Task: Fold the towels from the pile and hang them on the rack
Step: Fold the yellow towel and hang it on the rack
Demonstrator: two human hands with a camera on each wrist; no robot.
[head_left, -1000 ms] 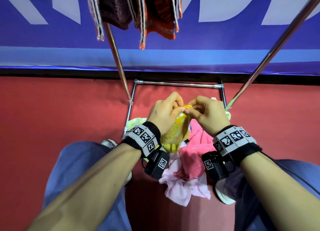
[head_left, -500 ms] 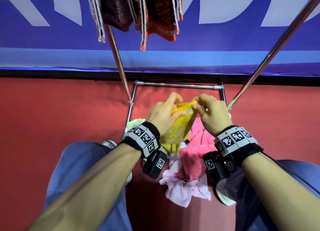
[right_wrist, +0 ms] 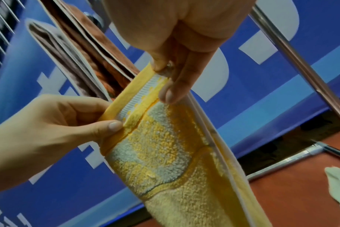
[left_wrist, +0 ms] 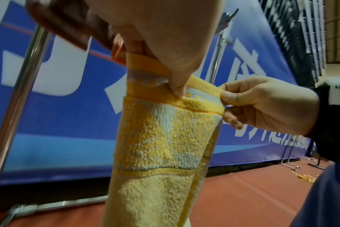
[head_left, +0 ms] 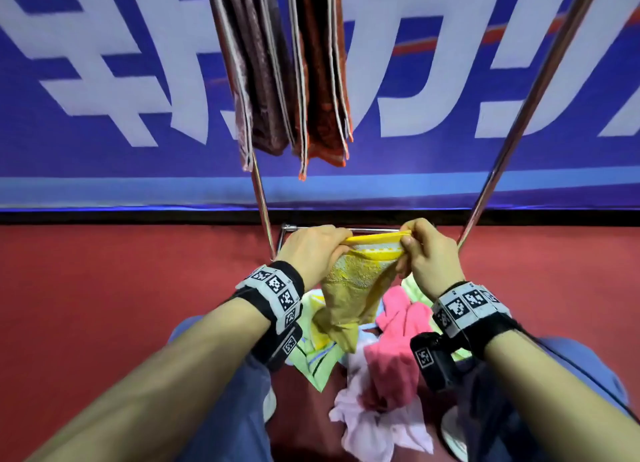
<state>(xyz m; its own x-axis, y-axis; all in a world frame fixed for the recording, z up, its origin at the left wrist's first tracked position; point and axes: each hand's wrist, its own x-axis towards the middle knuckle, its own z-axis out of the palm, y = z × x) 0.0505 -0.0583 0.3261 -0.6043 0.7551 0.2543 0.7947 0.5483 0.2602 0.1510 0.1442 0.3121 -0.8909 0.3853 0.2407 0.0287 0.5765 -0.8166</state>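
A yellow towel [head_left: 356, 285] hangs from both hands above the pile. My left hand [head_left: 313, 250] pinches its hemmed top edge at one end, and my right hand [head_left: 426, 253] pinches the other end, so the hem stretches flat between them. The left wrist view has the yellow towel [left_wrist: 161, 138] hanging down from the left hand [left_wrist: 165, 46], with the right hand [left_wrist: 262, 104] pinching the hem. In the right wrist view the towel [right_wrist: 175, 145] runs between the right hand [right_wrist: 180, 46] and the left hand [right_wrist: 58, 122]. The pile [head_left: 391, 354] of pink, pale pink and green towels lies on the floor below.
The metal rack's legs [head_left: 526, 104] slant up on either side, and its base bar [head_left: 367, 228] lies on the red floor [head_left: 104, 305]. A brown towel [head_left: 256, 66] and an orange towel [head_left: 322, 73] hang folded above. A blue banner [head_left: 104, 80] stands behind. My knees flank the pile.
Both hands have risen and drawn apart, pulling the yellow towel's bunched top edge out into a straight hem. The head view has tilted up, showing more of the hung towels.
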